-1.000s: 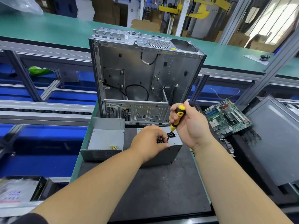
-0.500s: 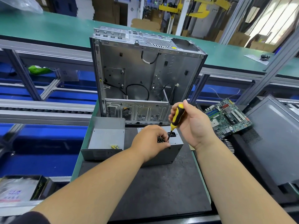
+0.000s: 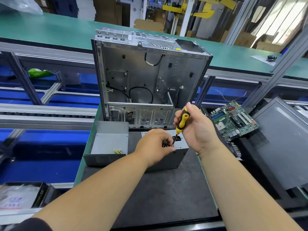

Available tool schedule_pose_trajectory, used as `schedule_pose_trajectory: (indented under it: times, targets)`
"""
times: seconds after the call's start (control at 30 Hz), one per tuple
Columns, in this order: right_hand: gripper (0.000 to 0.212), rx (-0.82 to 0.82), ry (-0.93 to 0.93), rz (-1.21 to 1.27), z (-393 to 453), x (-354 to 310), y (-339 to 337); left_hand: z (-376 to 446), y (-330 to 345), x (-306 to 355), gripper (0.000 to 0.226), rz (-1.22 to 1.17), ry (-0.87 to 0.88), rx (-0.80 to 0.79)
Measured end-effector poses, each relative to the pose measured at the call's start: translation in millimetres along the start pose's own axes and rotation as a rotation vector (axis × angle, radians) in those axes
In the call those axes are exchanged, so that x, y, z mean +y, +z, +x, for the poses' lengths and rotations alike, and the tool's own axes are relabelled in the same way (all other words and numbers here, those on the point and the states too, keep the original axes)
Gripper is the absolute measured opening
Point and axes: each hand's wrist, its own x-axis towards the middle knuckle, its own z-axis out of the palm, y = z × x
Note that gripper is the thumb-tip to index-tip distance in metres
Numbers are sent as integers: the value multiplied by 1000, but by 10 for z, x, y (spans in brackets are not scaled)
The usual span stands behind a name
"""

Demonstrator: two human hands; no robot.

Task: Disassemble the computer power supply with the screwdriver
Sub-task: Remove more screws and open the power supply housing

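The power supply (image 3: 168, 157), a grey metal box, sits on the dark mat (image 3: 158, 197) of the worktop (image 3: 81, 165), just on the six o'clock side of the open computer case (image 3: 150, 77); the left hand (image 3: 154, 145) rests on its top, fingers curled over the honeycomb vent and gripping the box near its upper edge; the right hand (image 3: 195, 129) is at about three o'clock from the left, its fingers wrapped round the yellow and black handle of the screwdriver (image 3: 180, 125), thumb up along the handle; the tool leans with its handle toward one o'clock and its dark shaft running down toward seven o'clock, the tip meeting the top of the supply right beside the left fingertips; whether the tip sits in a screw head I cannot tell, since the fingers hide it; at nine o'clock from the supply stands a second grey metal housing (image 3: 108, 144), open at the top, with yellow wires showing inside; at three o'clock, well apart, a green motherboard (image 3: 233, 120) lies tilted against a dark grey panel (image 3: 283, 140); at seven o'clock, off the worktop, a box with plastic bags (image 3: 20, 195) is partly in view.
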Motion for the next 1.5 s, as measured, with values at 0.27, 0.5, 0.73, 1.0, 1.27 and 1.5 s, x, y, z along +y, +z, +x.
schedule_pose_trajectory:
  times: [0.27,0.5,0.73,1.0,1.27,1.5]
  targets:
    - [42,30,69,34,29,-83,-37,3,10,0,21,-1,-6,-8]
    - [47,-5,25,53,14,13,16,-3,3,4,20,-1,6,-2]
    - [22,14,-2,-23,0,22,-51,0,8,-4,21,9,10,-1]
    - [55,-39,59,24,-10,17,-15,-6,14,-5,20,4,-5,-4]
    - [30,-6,17,21,-72,26,13,-7,19,-3,17,7,6,8]
    - [21,44,5,-5,-17,-5,-29,-5,14,-2,20,10,-2,1]
